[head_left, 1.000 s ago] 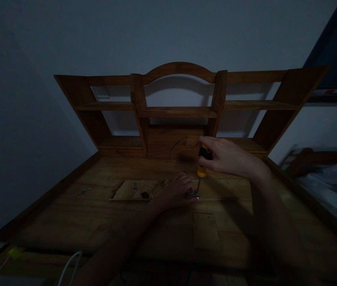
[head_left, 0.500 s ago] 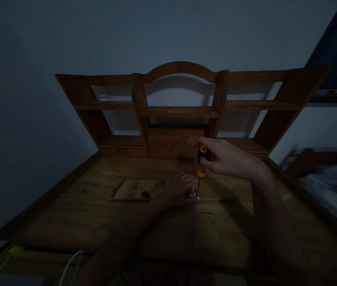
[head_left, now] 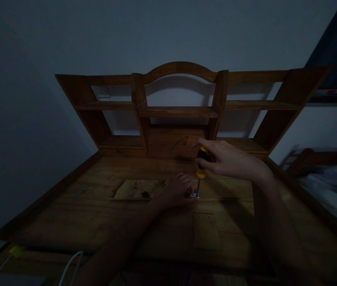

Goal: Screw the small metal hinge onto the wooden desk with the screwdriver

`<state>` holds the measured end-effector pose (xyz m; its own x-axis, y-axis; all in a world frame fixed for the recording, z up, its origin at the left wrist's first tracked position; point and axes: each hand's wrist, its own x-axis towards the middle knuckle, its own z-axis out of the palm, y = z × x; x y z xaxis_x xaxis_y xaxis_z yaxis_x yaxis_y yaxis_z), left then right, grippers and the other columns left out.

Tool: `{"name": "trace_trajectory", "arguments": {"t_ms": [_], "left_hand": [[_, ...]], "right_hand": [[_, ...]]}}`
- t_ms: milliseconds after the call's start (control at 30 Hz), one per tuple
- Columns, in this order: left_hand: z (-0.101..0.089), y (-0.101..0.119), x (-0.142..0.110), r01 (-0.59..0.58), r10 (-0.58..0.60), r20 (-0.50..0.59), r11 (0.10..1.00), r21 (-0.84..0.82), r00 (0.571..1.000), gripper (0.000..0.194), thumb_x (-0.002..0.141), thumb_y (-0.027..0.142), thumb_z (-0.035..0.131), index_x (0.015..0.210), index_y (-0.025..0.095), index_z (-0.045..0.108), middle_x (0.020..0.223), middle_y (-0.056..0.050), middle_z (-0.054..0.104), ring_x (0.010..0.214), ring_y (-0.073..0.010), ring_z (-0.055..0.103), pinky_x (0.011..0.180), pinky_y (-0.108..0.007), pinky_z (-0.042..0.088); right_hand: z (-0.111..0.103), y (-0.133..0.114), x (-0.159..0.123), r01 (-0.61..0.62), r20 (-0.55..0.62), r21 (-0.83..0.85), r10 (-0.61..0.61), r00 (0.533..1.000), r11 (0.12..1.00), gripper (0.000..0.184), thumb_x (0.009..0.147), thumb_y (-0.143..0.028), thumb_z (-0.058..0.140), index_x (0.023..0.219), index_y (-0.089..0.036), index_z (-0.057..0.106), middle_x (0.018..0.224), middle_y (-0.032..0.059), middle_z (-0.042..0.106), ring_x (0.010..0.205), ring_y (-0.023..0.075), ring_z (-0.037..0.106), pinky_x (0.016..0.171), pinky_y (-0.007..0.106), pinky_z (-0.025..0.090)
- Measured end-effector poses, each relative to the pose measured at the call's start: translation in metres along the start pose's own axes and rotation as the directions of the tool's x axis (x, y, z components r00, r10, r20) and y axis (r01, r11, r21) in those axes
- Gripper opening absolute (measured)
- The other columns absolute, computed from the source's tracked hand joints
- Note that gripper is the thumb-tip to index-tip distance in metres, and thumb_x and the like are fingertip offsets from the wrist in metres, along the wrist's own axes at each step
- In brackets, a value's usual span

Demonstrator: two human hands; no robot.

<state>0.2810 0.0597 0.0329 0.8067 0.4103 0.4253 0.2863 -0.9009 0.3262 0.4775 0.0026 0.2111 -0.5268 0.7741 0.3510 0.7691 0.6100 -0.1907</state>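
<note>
In my right hand (head_left: 220,157) is a screwdriver (head_left: 201,173) with a yellow and black handle, held nearly upright by thumb and fingers. Its shaft runs down to a small shiny metal bracket (head_left: 194,195), with the tip at the bracket's right end. My left hand (head_left: 180,190) is closed around the bracket's left side, pressing it against a long wooden board (head_left: 230,190) that lies on the desk. The board's left part is broken and rough with a dark hole. Whatever screw sits under the tip is too small to see.
A small wooden plate (head_left: 206,232) with two holes lies nearer on the wooden desktop (head_left: 162,234). To the left is a thin metal tool (head_left: 82,191). A shelf unit (head_left: 178,112) stands along the back. A white cable (head_left: 71,264) hangs over the front left edge.
My right fingers have shifted slightly around the handle, and the screwdriver looks a little turned. The tip stays at the bracket, and my left hand keeps its place.
</note>
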Motion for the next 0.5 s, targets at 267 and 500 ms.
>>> {"name": "trace_trajectory", "arguments": {"t_ms": [267,500], "left_hand": [[0.0021,-0.0016,-0.0008,0.025,-0.025,0.017,1.0,0.009,1.0,0.036,0.084,0.05,0.066,0.083,0.017,0.053,0.09,-0.003,0.056,0.093,-0.0182,0.047,0.097,-0.035,0.032],[0.0021,-0.0016,-0.0005,0.035,-0.035,0.024,0.999,0.01,0.999,0.037,0.084,0.051,0.066,0.082,0.017,0.052,0.089,-0.002,0.056,0.092,-0.018,0.047,0.093,-0.034,0.033]], "right_hand": [[0.0016,0.0082,0.0017,-0.035,-0.022,-0.037,0.034,0.999,0.999,0.03,0.087,-0.029,0.054,0.115,-0.019,0.052,0.11,0.0028,0.061,0.096,0.018,0.058,0.081,0.027,0.039],[-0.0002,0.0025,-0.0008,-0.014,-0.034,-0.043,0.012,0.999,0.999,0.021,0.093,-0.037,0.052,0.107,-0.021,0.054,0.103,-0.0002,0.063,0.094,0.0169,0.059,0.081,0.027,0.038]]}}
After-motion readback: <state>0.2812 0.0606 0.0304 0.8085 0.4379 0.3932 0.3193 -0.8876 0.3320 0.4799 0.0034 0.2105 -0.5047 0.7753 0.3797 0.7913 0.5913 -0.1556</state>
